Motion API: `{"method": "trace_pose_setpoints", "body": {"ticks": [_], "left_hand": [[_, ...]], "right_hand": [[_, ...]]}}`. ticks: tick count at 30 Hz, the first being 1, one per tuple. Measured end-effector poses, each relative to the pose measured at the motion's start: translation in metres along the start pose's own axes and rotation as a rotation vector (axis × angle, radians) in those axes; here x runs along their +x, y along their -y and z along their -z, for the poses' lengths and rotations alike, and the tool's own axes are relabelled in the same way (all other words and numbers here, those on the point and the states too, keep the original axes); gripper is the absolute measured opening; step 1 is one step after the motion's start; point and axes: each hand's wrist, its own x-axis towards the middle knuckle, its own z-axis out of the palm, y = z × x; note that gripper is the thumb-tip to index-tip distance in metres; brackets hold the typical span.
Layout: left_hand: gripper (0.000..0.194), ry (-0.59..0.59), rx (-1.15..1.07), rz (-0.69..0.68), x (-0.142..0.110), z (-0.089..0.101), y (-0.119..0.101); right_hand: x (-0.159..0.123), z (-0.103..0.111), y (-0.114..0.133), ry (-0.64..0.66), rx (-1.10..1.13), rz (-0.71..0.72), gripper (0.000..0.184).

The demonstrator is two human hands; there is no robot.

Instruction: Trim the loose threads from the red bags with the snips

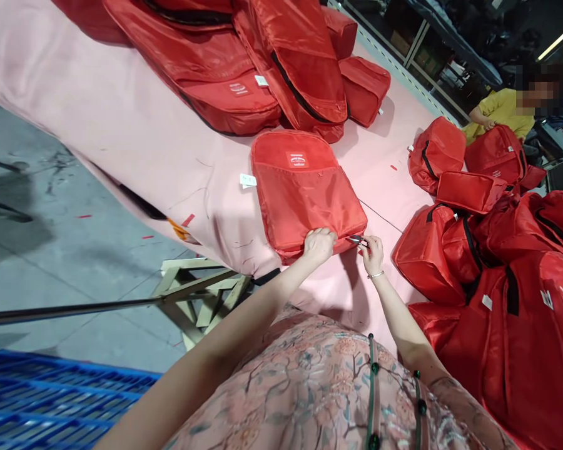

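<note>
A red bag (307, 203) lies flat on a table covered with pink cloth (169, 134), close to the person who is looking down at it. The bag's far end is rounded and carries a small label (297, 159) with white print; a white tag (248, 180) sticks out from its left side.

The person's left hand (319, 245) rests on the bag's near edge, its fingers bent and close together against the fabric; whether they pinch it, I cannot tell. The right hand (372, 254), with a thin bracelet (376, 275) at the wrist, is at the bag's near right corner, fingers closed around small metal snips (356, 240) whose tips point toward the near edge.

Just beyond the bag is a heap of larger red bags (225, 69). To its right, a second heap (511, 337) of red bags spreads toward the person. Farther right and beyond it, a co-worker in a yellow top (504, 109) has a hand at another red bag. Left of the bag, red scraps (188, 220) dot the cloth. Nearer and farther left stand a pale frame (206, 297) and blue slatted plastic (51, 400) above a grey floor (84, 262)
</note>
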Motion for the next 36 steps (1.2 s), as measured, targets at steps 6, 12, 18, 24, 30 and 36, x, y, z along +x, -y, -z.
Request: {"method": "trace_pose_setpoints", "body": {"ticks": [6, 12, 18, 24, 30, 36], "left_hand": [[0.018, 0.238, -0.144, 0.031, -0.012, 0.007, 0.028], [0.026, 0.004, -0.087, -0.038, -0.043, 0.0, 0.029], [0.023, 0.146, -0.014, 0.049, -0.031, 0.005, 0.018], [0.02, 0.232, -0.065, 0.075, -0.021, 0.011, 0.024], [0.021, 0.241, -0.084, 0.073, -0.022, 0.01, 0.024], [0.021, 0.225, -0.074, 0.045, -0.023, 0.01, 0.025]], "right_hand": [[-0.018, 0.004, -0.002, 0.065, 0.094, 0.069, 0.024], [-0.042, -0.019, -0.002, 0.099, 0.021, 0.221, 0.023], [-0.037, -0.027, -0.004, 0.047, -0.07, 0.274, 0.019], [-0.035, -0.029, -0.002, 0.034, -0.085, 0.26, 0.019], [-0.032, -0.034, 0.001, 0.097, -0.085, 0.234, 0.019], [-0.026, -0.034, 0.001, 0.158, -0.135, 0.264, 0.018]]}}
